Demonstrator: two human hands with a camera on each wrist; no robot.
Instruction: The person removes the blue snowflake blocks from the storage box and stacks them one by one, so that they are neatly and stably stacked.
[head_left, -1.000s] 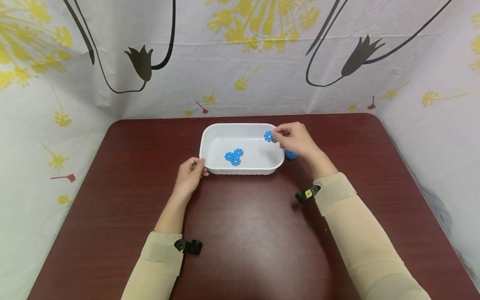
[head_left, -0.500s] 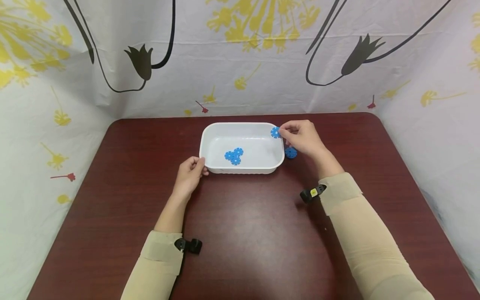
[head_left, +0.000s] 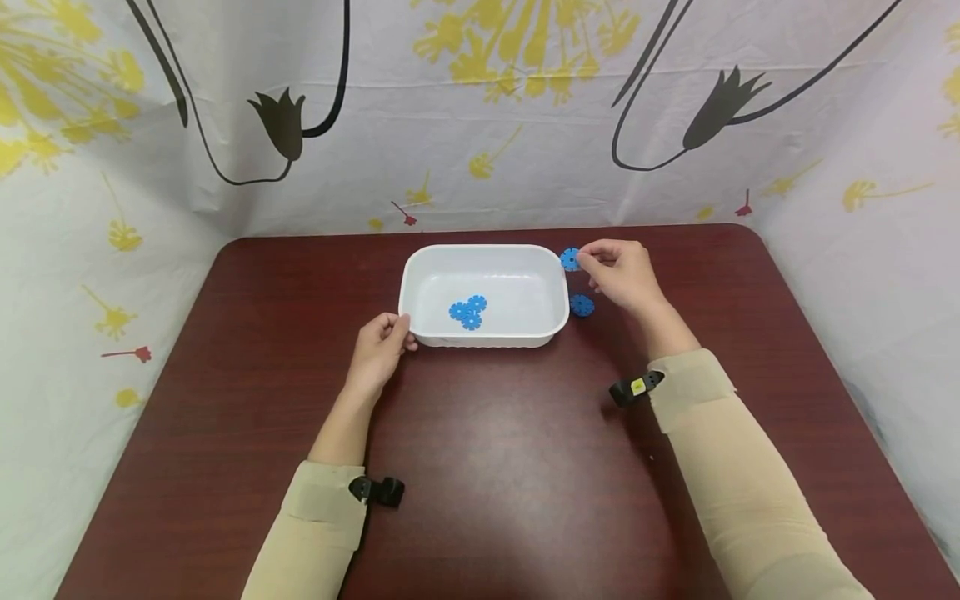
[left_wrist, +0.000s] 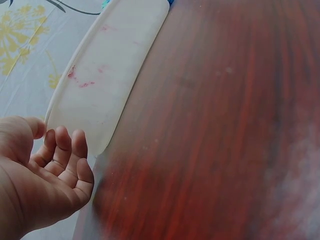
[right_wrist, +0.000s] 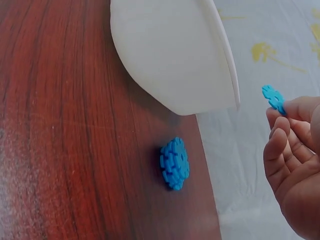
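Note:
A white plastic tray point(head_left: 517, 287) sits toward the back of the table, with several blue notched discs point(head_left: 471, 320) overlapping on its floor. My left hand point(head_left: 378, 350) pinches the tray's near left corner between thumb and curled fingers; the left wrist view shows this hand point(left_wrist: 55, 175) at the rim. Just beyond the tray's right rim, my right hand point(head_left: 621, 271) pinches one blue notched disc point(head_left: 570, 259) by its edge, held in the air. Below it, a stack of blue discs point(right_wrist: 175, 164) stands on the table beside the tray, not touched by the hand.
The dark red-brown wooden table point(head_left: 480, 467) extends toward me and to both sides. A white cloth point(head_left: 360, 200) with printed flowers hangs behind it and along its sides. Each sleeve cuff carries a black wrist camera point(head_left: 382, 492).
My right hand has moved right, carrying the pinched disc from over the tray to just outside its right rim. The stack is now fully uncovered. My left hand and the tray stay put.

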